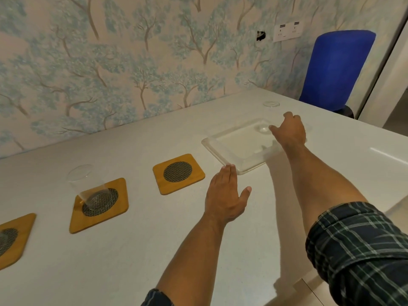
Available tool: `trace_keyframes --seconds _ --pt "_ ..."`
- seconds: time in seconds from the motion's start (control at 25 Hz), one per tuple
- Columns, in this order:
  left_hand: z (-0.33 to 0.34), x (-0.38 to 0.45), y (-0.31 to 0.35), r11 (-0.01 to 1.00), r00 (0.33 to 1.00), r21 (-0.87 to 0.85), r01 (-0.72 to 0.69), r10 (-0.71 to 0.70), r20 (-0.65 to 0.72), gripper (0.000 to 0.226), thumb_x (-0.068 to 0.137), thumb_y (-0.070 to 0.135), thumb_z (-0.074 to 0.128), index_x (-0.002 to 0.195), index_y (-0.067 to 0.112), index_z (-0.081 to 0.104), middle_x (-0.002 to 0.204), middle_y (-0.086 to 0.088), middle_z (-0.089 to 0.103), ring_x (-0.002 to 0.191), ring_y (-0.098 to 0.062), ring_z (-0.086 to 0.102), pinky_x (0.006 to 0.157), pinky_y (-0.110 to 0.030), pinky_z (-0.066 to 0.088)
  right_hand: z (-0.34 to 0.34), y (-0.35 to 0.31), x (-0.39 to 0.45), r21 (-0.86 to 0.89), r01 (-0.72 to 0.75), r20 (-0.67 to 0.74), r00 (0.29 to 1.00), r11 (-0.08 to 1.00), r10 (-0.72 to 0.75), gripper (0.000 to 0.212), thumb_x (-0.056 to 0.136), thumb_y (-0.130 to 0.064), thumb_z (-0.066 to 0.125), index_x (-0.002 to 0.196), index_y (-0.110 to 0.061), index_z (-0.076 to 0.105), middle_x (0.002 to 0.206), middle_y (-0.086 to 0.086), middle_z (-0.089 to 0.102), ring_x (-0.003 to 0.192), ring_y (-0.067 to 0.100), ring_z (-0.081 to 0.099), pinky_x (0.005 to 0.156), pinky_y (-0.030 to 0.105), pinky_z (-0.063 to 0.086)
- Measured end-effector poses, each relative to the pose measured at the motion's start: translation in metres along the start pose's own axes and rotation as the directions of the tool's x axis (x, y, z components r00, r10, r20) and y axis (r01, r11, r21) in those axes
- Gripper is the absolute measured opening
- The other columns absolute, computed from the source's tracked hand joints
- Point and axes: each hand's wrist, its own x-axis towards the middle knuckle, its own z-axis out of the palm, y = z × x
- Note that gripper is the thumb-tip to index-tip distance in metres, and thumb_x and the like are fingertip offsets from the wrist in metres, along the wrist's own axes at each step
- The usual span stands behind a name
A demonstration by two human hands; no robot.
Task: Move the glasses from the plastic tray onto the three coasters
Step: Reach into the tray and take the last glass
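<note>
A clear plastic tray [223, 151] lies on the white table, right of centre. One clear glass [268, 115] stands upright in the tray's far corner. My right hand [291, 132] reaches over the tray with its fingers apart, curled at the glass's right side, the thumb near its base. My left hand [225, 195] rests flat and open on the table, fingertips at the tray's near left corner. Three wooden coasters with dark mesh centres lie in a row. The right coaster [178, 173] is bare. The middle coaster [99, 205] carries a clear glass [88, 186]. The left coaster [15, 237] is cut off by the frame edge.
The table [132, 250] runs along a wall papered with trees. A blue chair [335, 67] stands behind the table's far right corner. The table's right edge lies just beyond my right forearm.
</note>
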Motion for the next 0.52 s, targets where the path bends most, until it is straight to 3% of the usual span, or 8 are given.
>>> trace_keyframes --seconds 0.2,0.4,0.52 --pt "0.010 0.012 -0.006 0.999 0.998 0.020 0.033 -0.034 0.052 0.089 0.102 0.062 0.035 0.162 0.008 -0.001 0.172 -0.009 0.000 0.158 -0.023 0.000 0.124 -0.034 -0.003 0.006 -0.003 0.040 -0.003 0.042 0.050 0.998 0.999 -0.041 0.079 0.088 -0.045 0.072 0.151 -0.014 0.035 0.148 0.016 0.039 0.133 0.038 0.046 0.103 0.045 0.045" --pt "0.012 0.013 -0.006 0.996 0.997 0.080 0.038 -0.042 0.060 0.089 0.101 0.065 0.031 0.162 0.008 0.001 0.172 -0.010 0.001 0.158 -0.023 0.000 0.123 -0.035 -0.004 0.015 -0.018 0.070 -0.065 0.115 0.165 0.981 0.991 -0.103 0.092 0.090 -0.051 0.068 0.160 -0.025 0.016 0.163 0.011 0.016 0.143 0.042 0.027 0.110 0.053 0.035" --pt "0.011 0.014 -0.006 0.996 0.998 0.085 0.036 -0.041 0.053 0.089 0.101 0.065 0.032 0.162 0.007 0.002 0.171 -0.011 0.003 0.157 -0.024 0.002 0.121 -0.033 -0.006 0.025 -0.027 0.081 -0.101 0.113 0.219 0.972 0.988 -0.089 0.085 0.091 -0.052 0.066 0.159 -0.024 0.021 0.166 0.011 0.009 0.146 0.043 0.022 0.112 0.054 0.033"
